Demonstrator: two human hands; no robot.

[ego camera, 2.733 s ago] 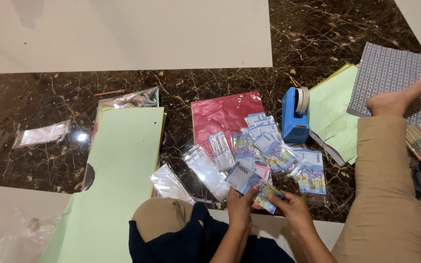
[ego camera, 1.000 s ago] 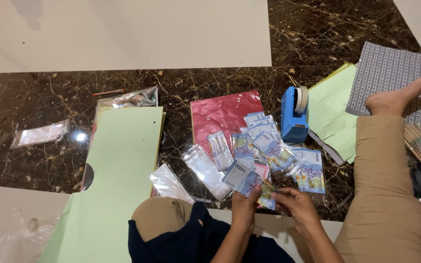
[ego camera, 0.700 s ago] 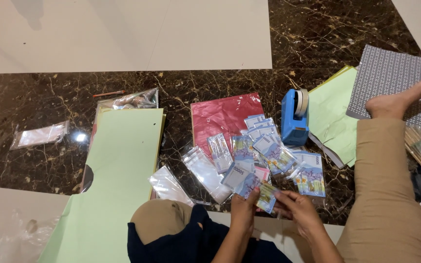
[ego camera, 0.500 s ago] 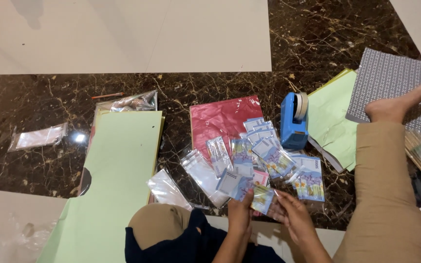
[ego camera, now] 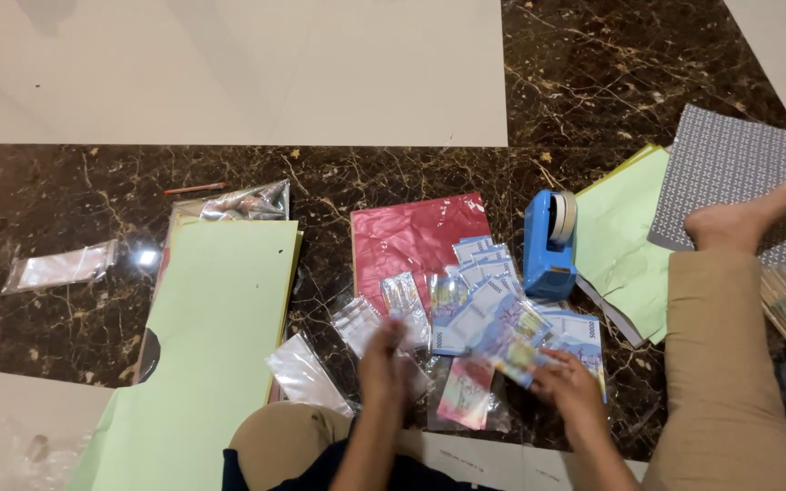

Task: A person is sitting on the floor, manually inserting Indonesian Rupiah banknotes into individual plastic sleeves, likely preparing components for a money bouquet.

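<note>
Glossy marble floor (ego camera: 666, 82), matt green paper sheet (ego camera: 202, 336), clear plastic sleeves (ego camera: 307, 375), blue plastic tape dispenser (ego camera: 548, 244)

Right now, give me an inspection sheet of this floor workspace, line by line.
Surface: dark veined marble floor bordered by pale tiles.
Job's things: fanned blue banknotes; a pinkish banknote in a clear sleeve; small clear plastic sleeves.
Clutter: red tissue sheet; blue tape dispenser; large light green card; green paper sheets; grey patterned sheet; clear packet at far left.
Grippers: left hand blurred, over the sleeves; right hand resting on the blue banknotes' edge.
Cables: nothing seen.
Surroundings: the person's own tan-trousered leg and bare foot at right.
</note>
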